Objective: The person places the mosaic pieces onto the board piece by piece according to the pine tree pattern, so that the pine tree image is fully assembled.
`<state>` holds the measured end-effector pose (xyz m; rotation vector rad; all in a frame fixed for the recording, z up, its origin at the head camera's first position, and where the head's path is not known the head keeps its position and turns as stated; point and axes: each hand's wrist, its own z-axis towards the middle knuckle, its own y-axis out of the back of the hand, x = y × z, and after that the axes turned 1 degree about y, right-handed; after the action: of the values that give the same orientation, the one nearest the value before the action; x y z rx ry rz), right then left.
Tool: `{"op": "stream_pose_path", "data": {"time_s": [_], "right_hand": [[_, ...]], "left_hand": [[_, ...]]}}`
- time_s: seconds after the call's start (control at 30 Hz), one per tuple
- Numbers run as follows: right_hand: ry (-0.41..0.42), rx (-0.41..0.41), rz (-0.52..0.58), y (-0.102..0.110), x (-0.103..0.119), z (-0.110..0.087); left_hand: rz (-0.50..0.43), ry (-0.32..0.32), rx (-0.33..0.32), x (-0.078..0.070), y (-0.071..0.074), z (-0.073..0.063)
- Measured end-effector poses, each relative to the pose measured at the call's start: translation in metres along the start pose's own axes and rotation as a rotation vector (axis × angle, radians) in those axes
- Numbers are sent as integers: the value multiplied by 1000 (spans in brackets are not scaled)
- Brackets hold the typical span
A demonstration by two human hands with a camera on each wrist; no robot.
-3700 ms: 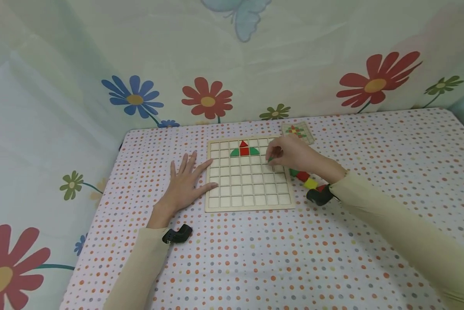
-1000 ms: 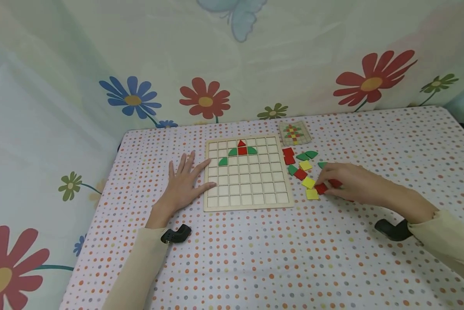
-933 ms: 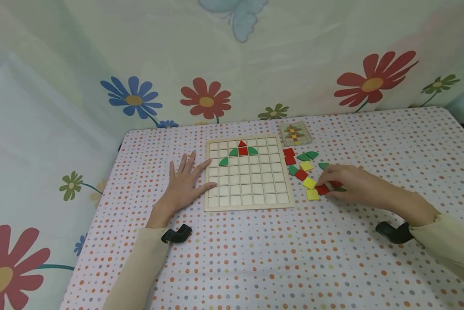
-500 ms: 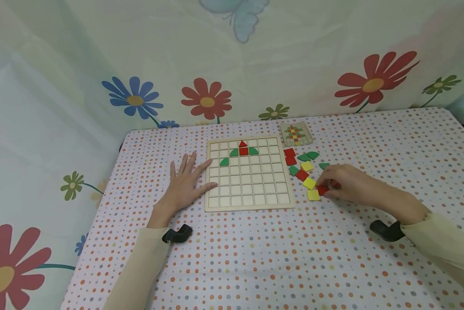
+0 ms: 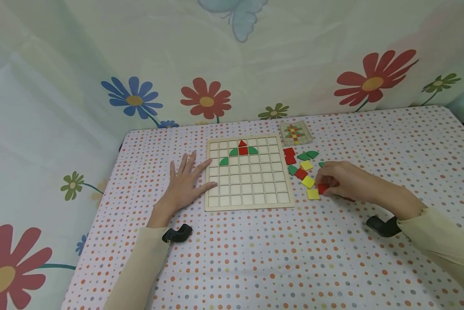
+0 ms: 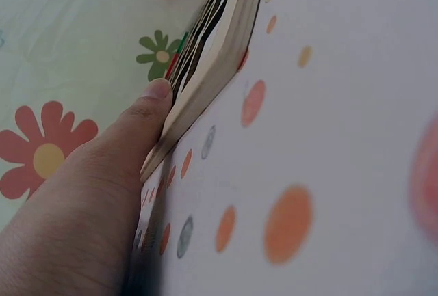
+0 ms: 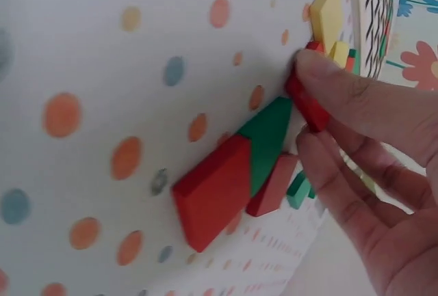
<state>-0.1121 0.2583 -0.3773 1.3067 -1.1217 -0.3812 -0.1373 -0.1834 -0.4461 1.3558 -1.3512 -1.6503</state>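
Note:
My right hand (image 5: pixel 344 181) is right of the grid board (image 5: pixel 249 211), pinching a red square tile (image 7: pixel 309 101) between thumb and fingertips. In the right wrist view, the tile is tilted up next to a yellow tile (image 7: pixel 327 16). A larger-looking red tile (image 7: pixel 213 193) and a green tile (image 7: pixel 270 139) lie just below the fingers. My left hand (image 5: pixel 183 185) lies spread on the table, thumb and index finger at the board's left edge. On the board are a red triangle (image 5: pixel 242 143), a red square (image 5: pixel 243 150) and three green quarter-round tiles, one a row lower at the left (image 5: pixel 224 161).
Several red, yellow and green tiles lie between board and right hand, among them a yellow square (image 5: pixel 312 194) and a green leaf-shaped pair (image 5: pixel 307 155). A small pattern card (image 5: pixel 295 132) lies behind them. A dotted cloth (image 5: pixel 239 258) covers the table.
My right hand has gone from over the board to the loose tiles and taken up a red square. A green quarter-round tile now sits in the third row. The left hand stays put.

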Motion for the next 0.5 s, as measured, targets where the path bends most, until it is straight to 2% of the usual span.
{"op": "stream_pose_path", "data": {"time_s": [0.33,0.5], "right_hand": [[33,-104,20,-4,1,-10],[74,-127,24,0,8,-5]], "left_hand": [[0,6,2,-4,1,-1],[0,5,0,-4,3,-1]]}}
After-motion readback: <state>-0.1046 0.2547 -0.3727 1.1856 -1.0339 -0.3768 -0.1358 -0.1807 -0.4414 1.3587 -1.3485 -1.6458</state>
